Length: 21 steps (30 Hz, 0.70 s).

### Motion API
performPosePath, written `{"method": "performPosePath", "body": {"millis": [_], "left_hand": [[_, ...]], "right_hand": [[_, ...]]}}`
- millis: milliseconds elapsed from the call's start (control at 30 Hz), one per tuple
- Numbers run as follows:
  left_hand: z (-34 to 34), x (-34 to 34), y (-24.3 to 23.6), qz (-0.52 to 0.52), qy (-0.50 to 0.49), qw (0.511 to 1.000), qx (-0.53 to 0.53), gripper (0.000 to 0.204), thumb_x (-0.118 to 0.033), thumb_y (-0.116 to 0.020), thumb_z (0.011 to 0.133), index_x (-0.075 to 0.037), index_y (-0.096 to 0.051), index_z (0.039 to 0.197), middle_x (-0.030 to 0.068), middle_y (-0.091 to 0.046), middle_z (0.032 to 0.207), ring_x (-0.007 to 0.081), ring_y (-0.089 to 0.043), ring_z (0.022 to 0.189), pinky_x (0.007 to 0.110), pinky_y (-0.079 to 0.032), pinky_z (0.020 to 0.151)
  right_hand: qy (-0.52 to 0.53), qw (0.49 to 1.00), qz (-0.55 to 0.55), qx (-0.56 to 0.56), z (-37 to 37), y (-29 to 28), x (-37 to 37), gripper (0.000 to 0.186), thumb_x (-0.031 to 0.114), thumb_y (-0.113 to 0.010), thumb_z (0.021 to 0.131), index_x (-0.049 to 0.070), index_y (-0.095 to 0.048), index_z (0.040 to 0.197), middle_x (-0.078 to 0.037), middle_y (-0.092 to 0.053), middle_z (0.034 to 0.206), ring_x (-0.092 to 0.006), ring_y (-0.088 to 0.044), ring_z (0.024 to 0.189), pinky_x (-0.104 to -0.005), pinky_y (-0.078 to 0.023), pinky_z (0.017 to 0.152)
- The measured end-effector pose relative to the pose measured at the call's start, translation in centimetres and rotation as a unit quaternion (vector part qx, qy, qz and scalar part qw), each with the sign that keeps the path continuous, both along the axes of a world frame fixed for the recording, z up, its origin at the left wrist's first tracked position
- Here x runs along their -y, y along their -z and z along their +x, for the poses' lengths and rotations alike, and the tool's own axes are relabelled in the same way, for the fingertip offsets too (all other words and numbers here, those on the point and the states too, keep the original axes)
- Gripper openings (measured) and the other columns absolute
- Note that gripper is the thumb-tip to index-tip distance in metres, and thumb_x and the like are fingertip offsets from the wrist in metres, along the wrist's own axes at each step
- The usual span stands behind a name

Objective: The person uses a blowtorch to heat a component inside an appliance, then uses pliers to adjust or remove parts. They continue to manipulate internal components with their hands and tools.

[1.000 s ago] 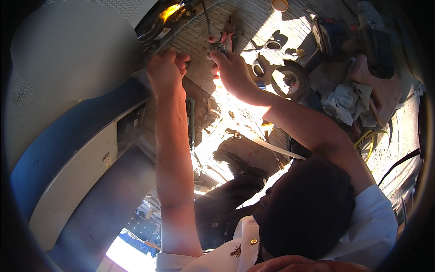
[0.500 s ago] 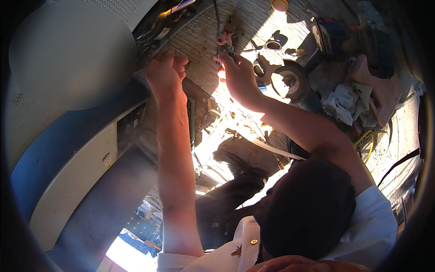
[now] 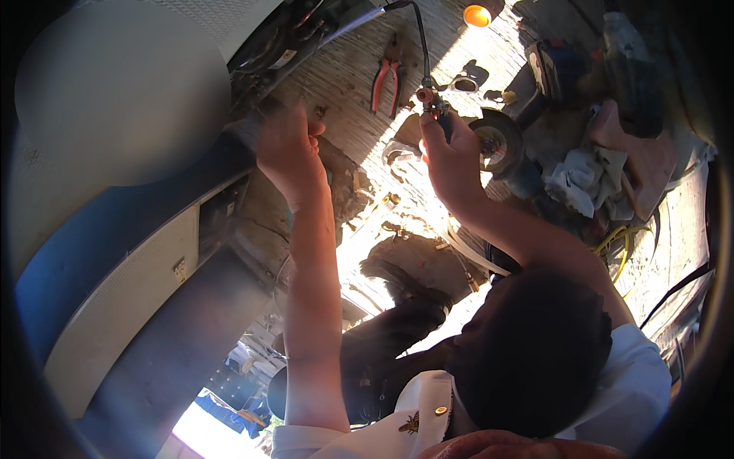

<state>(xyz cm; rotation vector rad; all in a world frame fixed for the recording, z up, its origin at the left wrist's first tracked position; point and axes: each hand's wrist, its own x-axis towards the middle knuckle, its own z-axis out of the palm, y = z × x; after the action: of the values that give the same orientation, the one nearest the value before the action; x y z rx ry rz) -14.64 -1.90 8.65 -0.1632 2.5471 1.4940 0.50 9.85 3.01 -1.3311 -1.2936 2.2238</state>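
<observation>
My right hand [image 3: 453,157] is closed around the handle of a gas torch [image 3: 425,98] with a reddish valve knob. Its thin dark neck rises and bends left, and a bluish flame [image 3: 353,26] streams from the tip toward a dark compartment [image 3: 284,47] with pipes. To the left, my left hand [image 3: 292,153] is raised below that compartment, its fingers curled and partly blurred. Whatever those fingers pinch, I cannot make out. Between the hands, red-handled pliers [image 3: 394,86] lie on the floor, touched by neither hand.
A power tool with a round disc [image 3: 495,144] lies beside my right hand. Pale crumpled rags [image 3: 577,180] and a yellow cable [image 3: 621,243] are farther right. An orange round cap [image 3: 477,16] sits at the top. Pale and dark blue panels [image 3: 130,229] border the left.
My right hand and the torch have moved right, away from the pliers, which now show fully. The flame has shifted right too. My left hand has come slightly down and right, fingers still curled.
</observation>
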Motion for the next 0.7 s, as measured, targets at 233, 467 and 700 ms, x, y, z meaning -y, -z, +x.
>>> {"method": "performPosePath", "body": {"millis": [233,467,700], "left_hand": [[1.4,0.4,-0.9,-0.018,-0.049,0.998,-0.030,0.017,-0.020,-0.070,0.100,-0.003,-0.067,0.097,0.0028,-0.070,0.077,0.0057,-0.051,0.064,0.024,-0.042,0.061],[1.9,0.7,-1.1,-0.027,0.001,0.994,-0.107,0.017,-0.016,-0.072,0.099,0.000,-0.067,0.096,0.0063,-0.072,0.079,0.0073,-0.058,0.066,0.024,-0.044,0.060],[1.5,-0.1,-2.4,-0.045,0.043,0.988,-0.142,0.020,-0.020,-0.076,0.097,-0.001,-0.068,0.101,0.0058,-0.074,0.088,0.0081,-0.062,0.072,0.024,-0.045,0.064]], "right_hand": [[-0.008,0.999,0.038,0.023,1.3,-1.3,-1.8,0.031,0.026,-0.065,0.102,0.002,-0.056,0.086,0.002,-0.050,0.069,-0.0081,-0.044,0.064,-0.0322,-0.040,0.058],[-0.037,0.999,0.024,0.015,1.5,0.2,-2.3,0.034,0.029,-0.064,0.103,0.000,-0.058,0.086,0.000,-0.053,0.068,-0.0086,-0.046,0.064,-0.0335,-0.041,0.059],[-0.015,0.999,0.041,-0.030,0.9,0.6,-2.3,0.030,0.024,-0.063,0.104,-0.001,-0.059,0.089,-0.003,-0.057,0.070,-0.0086,-0.049,0.066,-0.0334,-0.043,0.060]]}}
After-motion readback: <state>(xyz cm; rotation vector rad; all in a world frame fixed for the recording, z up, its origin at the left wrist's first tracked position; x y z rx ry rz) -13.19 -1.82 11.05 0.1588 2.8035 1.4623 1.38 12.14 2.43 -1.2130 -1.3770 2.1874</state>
